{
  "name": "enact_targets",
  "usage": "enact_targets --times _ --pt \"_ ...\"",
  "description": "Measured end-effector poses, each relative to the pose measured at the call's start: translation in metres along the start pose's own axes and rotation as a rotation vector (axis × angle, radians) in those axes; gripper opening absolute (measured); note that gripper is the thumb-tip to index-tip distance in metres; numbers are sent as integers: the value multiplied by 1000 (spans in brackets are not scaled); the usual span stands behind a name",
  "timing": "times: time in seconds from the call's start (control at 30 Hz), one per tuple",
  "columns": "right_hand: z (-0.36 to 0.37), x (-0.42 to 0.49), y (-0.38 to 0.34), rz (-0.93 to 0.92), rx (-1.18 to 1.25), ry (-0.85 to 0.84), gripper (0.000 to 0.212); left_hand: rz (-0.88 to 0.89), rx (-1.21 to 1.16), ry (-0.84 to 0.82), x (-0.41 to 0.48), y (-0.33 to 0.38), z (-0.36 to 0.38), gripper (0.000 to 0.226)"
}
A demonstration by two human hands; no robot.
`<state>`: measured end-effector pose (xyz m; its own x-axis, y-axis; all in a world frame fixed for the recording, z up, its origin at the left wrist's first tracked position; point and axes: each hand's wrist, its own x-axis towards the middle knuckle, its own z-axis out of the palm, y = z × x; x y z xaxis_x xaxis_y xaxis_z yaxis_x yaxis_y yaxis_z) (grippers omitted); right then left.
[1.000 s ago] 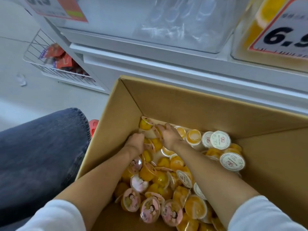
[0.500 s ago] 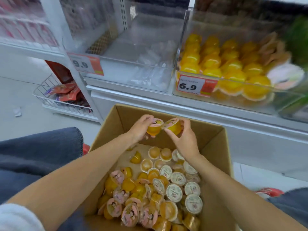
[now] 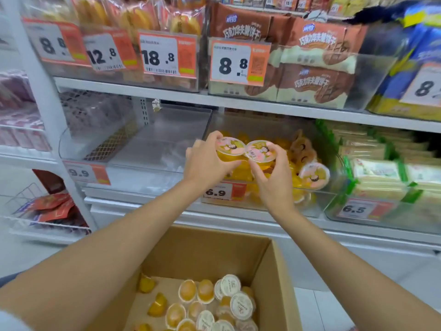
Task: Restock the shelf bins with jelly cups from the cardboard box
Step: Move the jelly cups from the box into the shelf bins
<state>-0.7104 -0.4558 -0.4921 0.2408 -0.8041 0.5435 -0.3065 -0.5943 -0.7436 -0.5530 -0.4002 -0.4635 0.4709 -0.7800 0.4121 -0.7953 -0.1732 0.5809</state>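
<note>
My left hand grips a yellow jelly cup with a pink picture lid. Beside it, my right hand grips a second jelly cup of the same kind. Both cups are held side by side, lids up, at the front of the clear shelf bin tagged 6.9, which holds several yellow jelly cups. Below my arms stands the open cardboard box with several loose jelly cups on its bottom.
Left of the jelly bin is a clear bin tagged 9.9. To the right, a bin of green-edged packets tagged 6.5. The shelf above carries biscuit bags and price tags. A wire basket of red packets sits low at the left.
Both hands lifted out of the box, each with a jelly cup, and rose to the front of the 6.9 bin. The view tilted up from the box to the shelves.
</note>
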Motion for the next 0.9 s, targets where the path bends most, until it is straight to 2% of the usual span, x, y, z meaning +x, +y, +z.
enact_targets --times 0.1,0.33,0.43,0.5,0.57,0.63,0.7,0.8,0.9 --pt "13 40 17 42 -88 -41 50 62 284 24 52 -2 18 75" --pt "61 129 56 87 -375 -121 53 46 516 -220 161 -20 53 80" --pt "81 152 69 105 -473 -143 50 69 546 -256 178 -30 62 70" --pt "89 155 72 99 -542 -139 49 118 690 -244 177 -33 68 52" --pt "90 154 72 61 -635 -120 47 159 779 -302 176 -34 69 52" --pt "87 152 70 53 -624 -120 46 150 787 -365 176 -36 66 59" --pt "82 151 67 65 -537 -94 41 147 786 -374 176 -35 61 55" --pt "78 154 59 28 -423 -19 42 129 716 -338 173 -27 57 37" --pt "83 163 62 52 -406 -82 42 131 609 -259 177 -24 55 37"
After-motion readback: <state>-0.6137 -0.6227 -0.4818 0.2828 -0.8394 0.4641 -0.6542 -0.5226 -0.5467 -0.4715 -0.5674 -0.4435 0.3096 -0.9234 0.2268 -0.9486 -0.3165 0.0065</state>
